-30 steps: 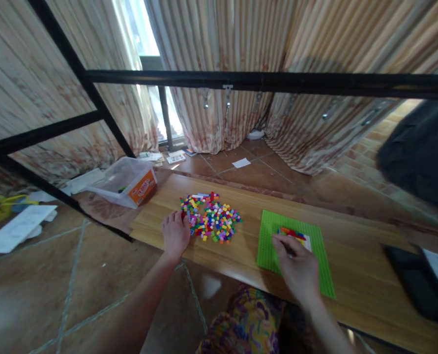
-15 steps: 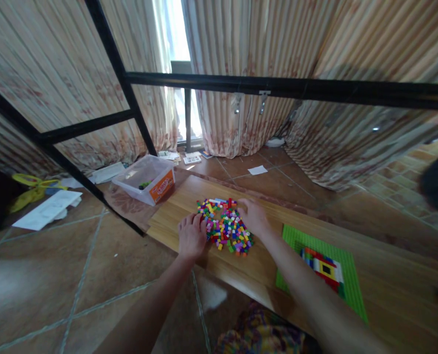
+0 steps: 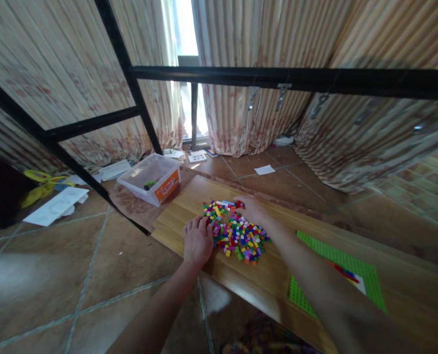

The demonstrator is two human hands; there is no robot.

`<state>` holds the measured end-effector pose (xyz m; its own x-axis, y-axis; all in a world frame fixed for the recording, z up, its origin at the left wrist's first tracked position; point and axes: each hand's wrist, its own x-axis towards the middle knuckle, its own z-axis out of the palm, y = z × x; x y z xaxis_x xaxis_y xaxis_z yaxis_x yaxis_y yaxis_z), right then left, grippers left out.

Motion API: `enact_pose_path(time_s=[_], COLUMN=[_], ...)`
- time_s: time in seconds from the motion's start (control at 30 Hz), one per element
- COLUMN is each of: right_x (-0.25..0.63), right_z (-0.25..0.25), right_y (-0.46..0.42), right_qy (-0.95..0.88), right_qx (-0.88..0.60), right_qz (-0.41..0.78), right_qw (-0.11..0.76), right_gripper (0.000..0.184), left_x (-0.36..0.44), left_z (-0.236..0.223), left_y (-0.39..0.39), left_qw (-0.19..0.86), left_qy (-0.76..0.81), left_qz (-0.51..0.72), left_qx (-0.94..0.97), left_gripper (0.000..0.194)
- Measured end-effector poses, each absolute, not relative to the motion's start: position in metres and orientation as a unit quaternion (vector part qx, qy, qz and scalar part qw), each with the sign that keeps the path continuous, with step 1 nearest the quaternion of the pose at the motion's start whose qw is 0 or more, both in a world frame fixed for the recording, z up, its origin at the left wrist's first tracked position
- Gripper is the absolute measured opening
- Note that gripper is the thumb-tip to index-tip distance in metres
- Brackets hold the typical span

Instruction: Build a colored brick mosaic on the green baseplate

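Note:
A pile of small multicoloured toy bricks [image 3: 237, 238] lies spread on the wooden bench. My left hand [image 3: 197, 242] rests at the pile's left edge with its fingers curled. Red shows beside its fingertips, but what it grips is hidden. My right hand [image 3: 251, 209] reaches over the far side of the pile, fingers extended and touching red bricks [image 3: 240, 204] there. To the right lies a green baseplate [image 3: 303, 295], partly covered by my right forearm. On it a low build of red, blue and white bricks [image 3: 347, 274] shows only in part.
A clear plastic box [image 3: 137, 184] with an orange label stands beyond the bench's left end, a dark green item inside. Black metal bars [image 3: 219, 73] cross above the bench [image 3: 174, 221]. Papers [image 3: 56, 204] and a yellow bag [image 3: 38, 189] lie on the tiled floor.
My right hand has moved in over the red bricks at the pile's far edge. My left hand stays beside the pile. The view has shifted slightly, and my forearm covers more of the build.

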<state>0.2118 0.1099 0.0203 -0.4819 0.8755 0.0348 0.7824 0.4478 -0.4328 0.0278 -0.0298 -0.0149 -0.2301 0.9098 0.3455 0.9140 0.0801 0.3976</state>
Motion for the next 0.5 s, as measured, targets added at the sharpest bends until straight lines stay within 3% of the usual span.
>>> enact_pose_path(time_s=[0.3, 0.5], right_x=[0.212, 0.219], right_z=[0.035, 0.059], right_y=[0.089, 0.038], right_qy=[-0.794, -0.687], right_qx=[-0.511, -0.487], right_qz=[0.225, 0.315], right_qw=[0.239, 0.438], right_gripper=[0.029, 0.025], left_x=[0.025, 0.018], left_z=[-0.016, -0.02], left_y=[-0.026, -0.02], left_qw=[0.002, 0.019], left_qy=[-0.734, -0.725], left_qz=[-0.265, -0.271], left_qx=[-0.625, -0.633], left_gripper=[0.036, 0.036])
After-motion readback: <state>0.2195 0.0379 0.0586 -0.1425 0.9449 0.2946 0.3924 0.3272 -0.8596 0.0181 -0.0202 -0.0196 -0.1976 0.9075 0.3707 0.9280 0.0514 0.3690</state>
